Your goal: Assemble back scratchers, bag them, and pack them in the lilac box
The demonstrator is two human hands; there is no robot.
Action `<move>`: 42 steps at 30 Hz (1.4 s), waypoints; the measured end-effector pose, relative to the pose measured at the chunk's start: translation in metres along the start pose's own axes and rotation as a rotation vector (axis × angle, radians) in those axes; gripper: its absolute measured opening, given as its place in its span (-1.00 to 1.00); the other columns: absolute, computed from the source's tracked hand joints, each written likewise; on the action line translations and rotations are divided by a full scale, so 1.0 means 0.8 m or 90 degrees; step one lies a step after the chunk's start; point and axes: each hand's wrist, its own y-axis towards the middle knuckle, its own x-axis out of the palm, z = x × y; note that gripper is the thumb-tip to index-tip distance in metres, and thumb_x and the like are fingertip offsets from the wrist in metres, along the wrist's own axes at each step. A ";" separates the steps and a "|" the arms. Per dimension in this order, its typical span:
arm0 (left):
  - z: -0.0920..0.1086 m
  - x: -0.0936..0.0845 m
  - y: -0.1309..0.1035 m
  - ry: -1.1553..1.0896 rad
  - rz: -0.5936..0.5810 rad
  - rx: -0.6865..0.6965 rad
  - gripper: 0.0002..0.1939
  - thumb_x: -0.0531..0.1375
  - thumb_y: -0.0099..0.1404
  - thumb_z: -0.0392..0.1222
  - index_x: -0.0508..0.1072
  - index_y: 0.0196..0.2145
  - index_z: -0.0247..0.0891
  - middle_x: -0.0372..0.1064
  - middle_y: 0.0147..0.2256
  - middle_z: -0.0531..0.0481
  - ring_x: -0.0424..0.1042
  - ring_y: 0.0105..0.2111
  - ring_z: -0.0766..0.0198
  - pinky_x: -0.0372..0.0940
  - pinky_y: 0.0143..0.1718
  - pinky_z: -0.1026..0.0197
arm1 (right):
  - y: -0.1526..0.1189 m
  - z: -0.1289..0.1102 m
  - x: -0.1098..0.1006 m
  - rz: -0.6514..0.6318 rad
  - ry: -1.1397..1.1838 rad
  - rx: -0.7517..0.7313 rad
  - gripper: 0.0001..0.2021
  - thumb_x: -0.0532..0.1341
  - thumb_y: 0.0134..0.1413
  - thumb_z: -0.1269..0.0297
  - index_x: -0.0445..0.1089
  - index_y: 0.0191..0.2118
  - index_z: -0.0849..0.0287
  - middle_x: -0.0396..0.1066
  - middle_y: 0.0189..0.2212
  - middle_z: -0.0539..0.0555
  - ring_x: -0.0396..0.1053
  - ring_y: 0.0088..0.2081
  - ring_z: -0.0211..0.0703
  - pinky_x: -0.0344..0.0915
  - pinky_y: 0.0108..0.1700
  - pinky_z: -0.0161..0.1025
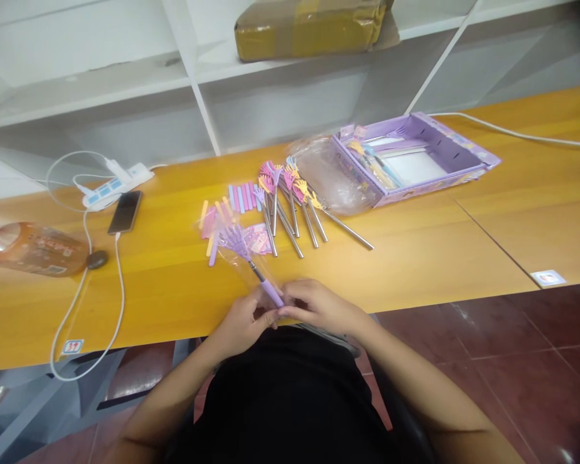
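Observation:
A purple back scratcher with a hand-shaped head and a short metal shaft lies inside a clear plastic bag, tilted up and to the left. My left hand is closed around the lower end of its handle. From the other side, my right hand pinches the same end, thumbs nearly meeting. Beyond the bag, several metal-shafted back scratchers with pink, yellow, purple and blue heads lie heaped. Left of them are loose coloured handle sleeves and small printed pink cards, partly behind the bag.
A purple display box holding some back scratchers stands at the back right, beside crumpled clear plastic. To the left are an orange bottle, a phone on a cable, and a power strip. A taped carton sits on the shelf.

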 end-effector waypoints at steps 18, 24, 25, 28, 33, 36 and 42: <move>-0.014 0.000 0.002 0.091 0.055 0.013 -0.64 0.36 0.48 0.09 0.57 -0.34 -0.24 0.53 -0.46 0.07 0.48 -0.49 0.28 0.35 -0.36 0.24 | 0.000 0.001 -0.003 -0.043 0.009 -0.085 -0.58 0.10 0.65 0.05 0.48 -0.25 0.15 0.44 -0.38 0.01 0.37 -0.34 -0.18 0.24 -0.17 -0.24; -0.013 -0.001 0.001 0.087 0.044 0.000 -0.63 0.37 0.46 0.09 0.58 -0.35 -0.24 0.55 -0.43 0.06 0.48 -0.44 0.25 0.35 -0.31 0.23 | -0.002 0.003 -0.003 -0.047 0.013 -0.067 -0.57 0.10 0.65 0.03 0.45 -0.27 0.15 0.39 -0.40 -0.02 0.33 -0.35 -0.20 0.21 -0.19 -0.25; -0.012 -0.002 0.001 0.081 0.035 0.002 -0.64 0.37 0.46 0.09 0.59 -0.35 -0.24 0.56 -0.42 0.05 0.49 -0.42 0.25 0.36 -0.29 0.23 | -0.002 0.004 -0.003 -0.046 0.020 -0.060 -0.57 0.11 0.64 0.01 0.43 -0.29 0.15 0.37 -0.41 -0.02 0.32 -0.36 -0.20 0.20 -0.20 -0.26; -0.005 -0.004 0.002 0.069 -0.009 0.031 -0.70 0.36 0.48 0.05 0.66 -0.27 -0.23 0.64 -0.30 0.01 0.57 -0.29 0.18 0.40 -0.16 0.20 | -0.002 0.004 -0.003 -0.042 0.047 -0.055 -0.53 0.21 0.56 -0.06 0.36 -0.37 0.14 0.34 -0.44 -0.04 0.29 -0.39 -0.21 0.18 -0.24 -0.27; 0.004 -0.005 0.001 0.094 -0.025 0.042 -0.73 0.33 0.51 0.04 0.68 -0.24 -0.19 0.67 -0.20 -0.02 0.60 -0.17 0.11 0.43 -0.02 0.14 | -0.001 0.002 -0.004 -0.071 0.078 -0.073 -0.57 0.22 0.57 -0.01 0.44 -0.33 0.16 0.39 -0.42 -0.03 0.34 -0.35 -0.19 0.25 -0.16 -0.24; 0.005 -0.004 -0.001 0.090 -0.034 0.031 -0.72 0.27 0.56 0.05 0.67 -0.18 -0.17 0.67 -0.19 -0.02 0.60 -0.18 0.11 0.44 -0.03 0.14 | -0.001 0.000 -0.005 -0.075 0.084 -0.064 -0.62 0.21 0.58 0.03 0.50 -0.27 0.15 0.43 -0.38 -0.01 0.39 -0.31 -0.17 0.28 -0.13 -0.24; 0.004 -0.005 -0.001 0.096 -0.036 0.036 -0.69 0.18 0.62 0.05 0.62 -0.11 -0.17 0.66 -0.12 -0.05 0.61 -0.12 0.10 0.44 0.01 0.12 | 0.000 -0.002 -0.006 -0.073 0.081 -0.087 -0.61 0.11 0.64 0.03 0.54 -0.16 0.14 0.53 -0.29 0.06 0.45 -0.24 -0.12 0.33 -0.05 -0.21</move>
